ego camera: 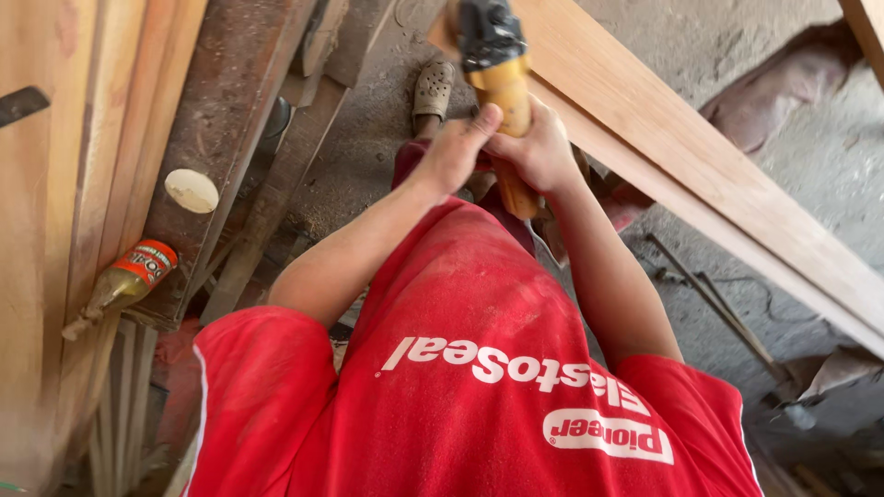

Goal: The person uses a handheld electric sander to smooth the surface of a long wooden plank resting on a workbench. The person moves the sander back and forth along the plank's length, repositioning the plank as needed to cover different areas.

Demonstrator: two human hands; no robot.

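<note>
A yellow and black power tool (500, 69) points away from me toward a long wooden plank (700, 175) that slants from the top centre to the right edge. My right hand (539, 147) wraps around the tool's yellow body. My left hand (456, 147) presses against the same body from the left, thumb up along it. The tool's working end is cut off by the top of the view. My red shirt (479, 368) fills the lower middle.
A glue bottle with a red label (129, 281) lies on dusty boards at the left. A round pale wooden disc (191, 190) rests on a dark beam. Wooden planks (83, 138) stand at the far left. A sandalled foot (433, 87) stands on the concrete floor; metal rods (709, 294) lie at the right.
</note>
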